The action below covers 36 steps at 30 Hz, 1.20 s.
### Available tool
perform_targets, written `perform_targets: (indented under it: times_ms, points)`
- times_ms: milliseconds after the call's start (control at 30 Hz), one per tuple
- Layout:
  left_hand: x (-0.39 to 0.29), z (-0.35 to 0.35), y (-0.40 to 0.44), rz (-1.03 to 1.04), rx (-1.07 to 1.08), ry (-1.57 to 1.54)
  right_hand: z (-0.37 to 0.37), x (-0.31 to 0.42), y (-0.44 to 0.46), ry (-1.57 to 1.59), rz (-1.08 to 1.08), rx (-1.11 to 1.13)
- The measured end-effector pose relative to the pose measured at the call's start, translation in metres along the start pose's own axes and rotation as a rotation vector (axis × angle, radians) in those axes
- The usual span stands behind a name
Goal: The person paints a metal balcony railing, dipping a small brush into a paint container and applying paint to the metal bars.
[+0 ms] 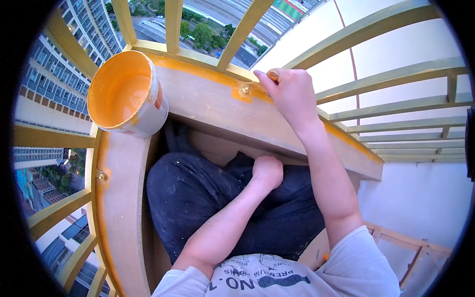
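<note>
My right hand (292,96) is closed around a paintbrush, whose orange-brown handle end (272,74) pokes out by the thumb; its bristles are hidden. That hand is at the railing's foot, over the ledge's outer edge. An orange paint strip (198,70) runs along this edge and surrounds a bolt (244,90) left of the hand. In my lap, my left hand (267,172) rests as a fist on dark trousers, with nothing showing in it. A white paint bucket (157,111), coated inside with orange paint, stands tilted in view on the ledge's corner.
Yellowish metal railing bars (173,24) enclose the ledge (217,106) in front and on the left. A second bolt (102,175) sits on the left ledge. Buildings and trees lie far below outside. A white wall (415,203) and a wooden frame (410,252) are at right.
</note>
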<state>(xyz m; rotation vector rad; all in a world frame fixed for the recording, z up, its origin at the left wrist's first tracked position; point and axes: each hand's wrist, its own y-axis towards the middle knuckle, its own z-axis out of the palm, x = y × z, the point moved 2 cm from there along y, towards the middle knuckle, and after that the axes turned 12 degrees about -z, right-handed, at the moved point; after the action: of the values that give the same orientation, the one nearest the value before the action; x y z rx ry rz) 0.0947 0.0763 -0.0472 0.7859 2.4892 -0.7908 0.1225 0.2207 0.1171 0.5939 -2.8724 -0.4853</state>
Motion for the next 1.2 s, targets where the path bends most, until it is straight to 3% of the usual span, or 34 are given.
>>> perform_targets:
  times_ms: [100,300,400,467,500,567,700,767,867,967,1067,1200]
  points:
    - [-0.002,0.002,-0.001,-0.004,-0.018,-0.022,-0.002,-0.002,-0.006,0.183,0.081,-0.048]
    - [-0.001,0.000,-0.002,0.007,-0.044,-0.037,-0.009,0.001,-0.010,0.030,-0.123,-0.090]
    - [-0.001,0.004,-0.001,0.012,-0.064,-0.038,-0.002,-0.003,-0.012,0.251,-0.131,-0.141]
    - [0.000,0.002,-0.001,0.002,-0.066,-0.030,-0.009,-0.004,-0.010,0.047,0.017,-0.002]
    - [0.000,0.001,-0.002,0.003,-0.065,-0.029,-0.009,-0.003,-0.009,0.048,0.018,-0.002]
    - [-0.001,-0.001,-0.003,0.005,-0.039,-0.031,-0.008,-0.003,-0.008,0.347,0.088,-0.065]
    - [-0.001,-0.003,-0.003,-0.006,-0.043,-0.027,-0.009,-0.009,-0.008,0.142,0.076,-0.008]
    - [-0.002,0.000,-0.001,-0.011,-0.009,-0.016,-0.007,-0.007,-0.007,0.458,0.150,-0.048]
    - [0.000,0.002,-0.002,-0.002,-0.081,-0.006,-0.011,-0.011,-0.006,0.197,0.076,0.044]
    - [-0.001,0.003,-0.002,0.010,-0.068,-0.011,-0.009,-0.010,-0.003,0.338,0.033,-0.081]
    - [-0.001,-0.006,-0.003,-0.012,-0.005,-0.011,-0.010,-0.006,-0.002,0.172,0.049,0.012]
    - [-0.002,-0.004,-0.003,-0.014,-0.001,0.001,-0.009,-0.004,-0.001,0.232,0.062,-0.046]
